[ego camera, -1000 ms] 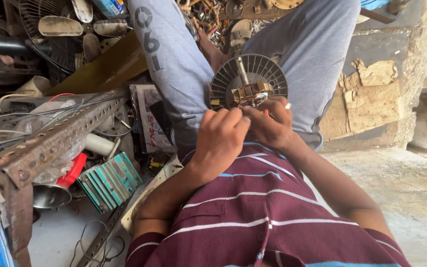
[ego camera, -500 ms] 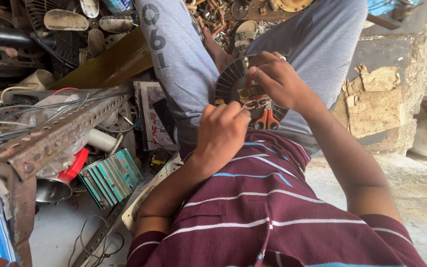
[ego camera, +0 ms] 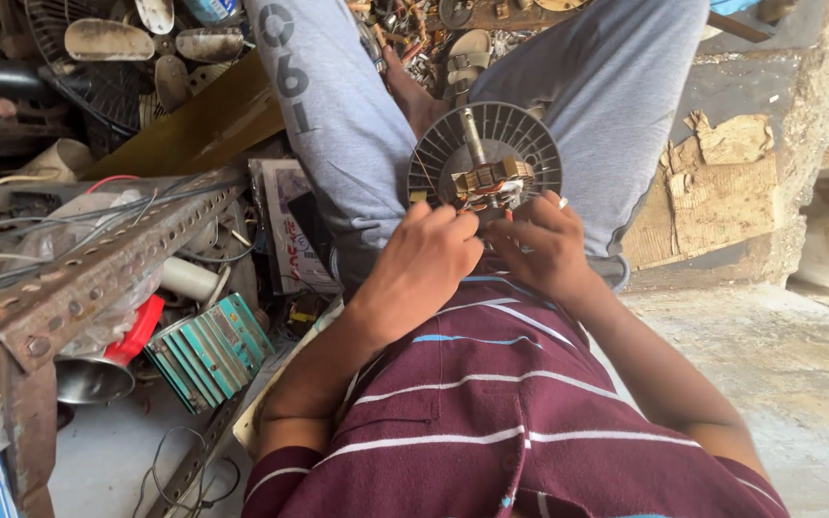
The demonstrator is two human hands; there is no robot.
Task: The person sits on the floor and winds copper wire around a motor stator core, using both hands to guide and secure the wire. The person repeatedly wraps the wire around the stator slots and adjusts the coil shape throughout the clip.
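A round dark finned fan motor part (ego camera: 520,144) with a metal shaft and a brass-coloured core stands on edge in my lap, between my grey trouser legs. My left hand (ego camera: 424,264) is closed on its lower left rim. My right hand (ego camera: 541,245) grips its lower right, fingers curled at the core, with a ring on one finger. Both hands meet just under the core. My maroon striped shirt (ego camera: 491,422) fills the bottom of the view.
A rusty perforated angle-iron frame (ego camera: 79,288) with wires draped over it stands on the left. Below it lie a teal finned block (ego camera: 208,350), a red piece and a metal cup. Fan blades and a grille are at top left, sandals by my feet, cardboard scraps on the right.
Half a second ago my right hand was raised over the top of the disc. It has come back down beside my left hand, and the disc faces the camera again.
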